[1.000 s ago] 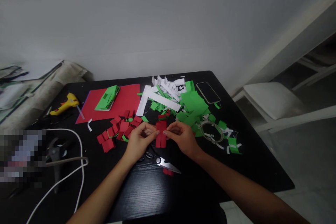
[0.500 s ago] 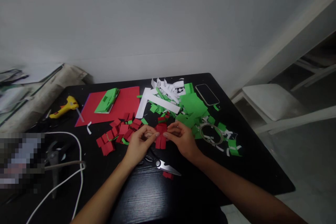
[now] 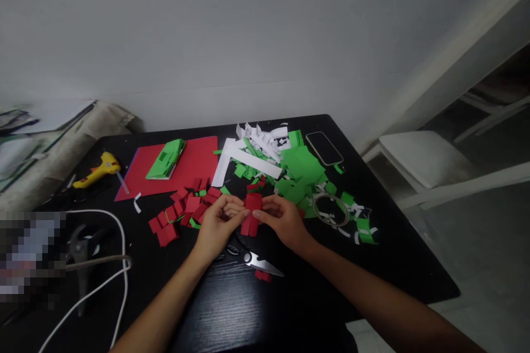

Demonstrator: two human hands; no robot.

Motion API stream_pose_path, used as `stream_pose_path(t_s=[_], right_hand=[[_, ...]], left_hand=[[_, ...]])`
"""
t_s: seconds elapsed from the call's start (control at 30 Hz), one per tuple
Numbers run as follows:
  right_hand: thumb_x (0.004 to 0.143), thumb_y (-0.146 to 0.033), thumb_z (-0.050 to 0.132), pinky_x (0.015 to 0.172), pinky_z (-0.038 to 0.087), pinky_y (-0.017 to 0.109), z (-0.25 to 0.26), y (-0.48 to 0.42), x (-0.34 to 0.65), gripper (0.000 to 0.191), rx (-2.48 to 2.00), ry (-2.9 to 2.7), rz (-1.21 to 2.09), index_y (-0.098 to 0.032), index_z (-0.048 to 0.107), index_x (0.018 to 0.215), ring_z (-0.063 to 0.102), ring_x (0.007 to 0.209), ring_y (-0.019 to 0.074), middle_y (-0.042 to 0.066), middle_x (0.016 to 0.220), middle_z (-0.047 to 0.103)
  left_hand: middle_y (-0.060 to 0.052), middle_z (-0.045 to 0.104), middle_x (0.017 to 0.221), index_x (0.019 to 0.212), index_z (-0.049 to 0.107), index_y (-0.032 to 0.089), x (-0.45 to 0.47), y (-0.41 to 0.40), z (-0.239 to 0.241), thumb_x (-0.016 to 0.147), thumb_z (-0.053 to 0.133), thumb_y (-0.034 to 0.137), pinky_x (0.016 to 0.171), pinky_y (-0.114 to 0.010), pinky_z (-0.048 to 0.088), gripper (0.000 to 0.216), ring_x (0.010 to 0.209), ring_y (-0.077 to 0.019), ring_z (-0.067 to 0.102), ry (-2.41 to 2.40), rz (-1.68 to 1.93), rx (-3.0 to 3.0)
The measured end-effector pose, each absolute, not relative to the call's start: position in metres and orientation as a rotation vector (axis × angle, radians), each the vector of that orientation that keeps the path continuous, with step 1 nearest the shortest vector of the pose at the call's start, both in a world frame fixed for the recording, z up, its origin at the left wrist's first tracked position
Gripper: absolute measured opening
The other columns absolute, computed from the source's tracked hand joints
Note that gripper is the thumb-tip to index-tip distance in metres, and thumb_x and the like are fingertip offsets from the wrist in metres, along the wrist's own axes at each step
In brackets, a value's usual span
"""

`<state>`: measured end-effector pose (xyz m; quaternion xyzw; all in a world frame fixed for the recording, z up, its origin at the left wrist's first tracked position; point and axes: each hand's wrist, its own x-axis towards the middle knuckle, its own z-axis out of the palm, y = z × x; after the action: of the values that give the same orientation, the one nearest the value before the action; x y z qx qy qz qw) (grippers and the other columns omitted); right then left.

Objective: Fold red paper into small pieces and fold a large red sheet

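Between my two hands is a folded strip of red paper, held upright above the black table. My left hand pinches its left edge between thumb and fingers. On the other side my right hand grips the right edge, thumb on the near face. Just below lie scissors with silver blades and dark handles, partly under my left hand. Small red paper pieces rest by the blades. A heap of folded red paper pieces spreads to the left of my left hand.
Green paper and white strips are piled behind my hands. A ring and a phone lie to the right. Leftward are a red sheet, a folded green stack, a yellow glue gun and a white cable.
The red paper, spread with a visible middle split before, now looks narrower and folded over. My right hand's fingers have closed in on it. The view has shifted slightly.
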<state>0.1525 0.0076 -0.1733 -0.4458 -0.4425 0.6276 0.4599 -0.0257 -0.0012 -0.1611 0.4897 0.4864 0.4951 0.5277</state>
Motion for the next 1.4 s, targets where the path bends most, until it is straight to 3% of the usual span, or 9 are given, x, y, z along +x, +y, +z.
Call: stream_pose_path(t_s=[0.17,0.73,0.97,1.2,1.4], right_hand=[[0.066,-0.035,0.087,0.078,0.059,0.033,-0.1761,0.0075,0.1528,0.033,-1.108,-1.078,1.525,-0.018,0.070,0.089,0.074,0.079,0.0198,0.004,0.082,0.077],[0.065,-0.030,0.088,0.089,0.059,0.039,-0.1727,0.0068,0.1527,0.038,-1.041,-1.119,1.574,-0.020,0.070,0.098,0.075,0.090,0.0227,0.006,0.093,0.079],[0.073,-0.042,0.083,0.073,0.062,0.034,-0.1714,0.0067,0.1529,0.033,-1.071,-1.113,1.549,-0.018,0.071,0.092,0.074,0.084,0.0216,0.006,0.090,0.078],[0.074,-0.038,0.082,0.084,0.059,0.036,-0.1720,0.0063,0.1532,0.026,-1.085,-1.185,1.508,-0.020,0.071,0.090,0.074,0.087,0.0218,0.005,0.090,0.078],[0.074,-0.029,0.079,0.084,0.057,0.034,-0.1678,0.0045,0.1532,0.030,-1.091,-1.149,1.502,-0.022,0.069,0.100,0.074,0.087,0.0207,0.003,0.089,0.077]], left_hand=[[0.001,0.068,0.072,0.097,0.062,0.015,-0.0265,-0.0014,-0.1651,0.075,0.084,0.033,0.067,-0.021,0.048,0.036,0.066,-0.0097,0.062,1.145,1.162,1.158],[0.000,0.066,0.071,0.097,0.063,0.015,-0.0271,-0.0005,-0.1689,0.079,0.081,0.040,0.062,-0.021,0.045,0.035,0.064,-0.0099,0.058,1.154,1.199,1.172],[0.000,0.066,0.072,0.098,0.065,0.016,-0.0272,-0.0012,-0.1660,0.082,0.078,0.040,0.065,-0.023,0.047,0.032,0.066,-0.0114,0.059,1.156,1.171,1.216],[-0.002,0.068,0.081,0.100,0.066,0.017,-0.0262,-0.0039,-0.1617,0.085,0.074,0.041,0.068,-0.025,0.048,0.029,0.071,-0.0138,0.061,1.128,1.066,1.286],[0.002,0.063,0.073,0.095,0.060,0.018,-0.0265,-0.0024,-0.1634,0.085,0.075,0.040,0.065,-0.023,0.049,0.028,0.064,-0.0114,0.060,1.096,1.060,1.252]])
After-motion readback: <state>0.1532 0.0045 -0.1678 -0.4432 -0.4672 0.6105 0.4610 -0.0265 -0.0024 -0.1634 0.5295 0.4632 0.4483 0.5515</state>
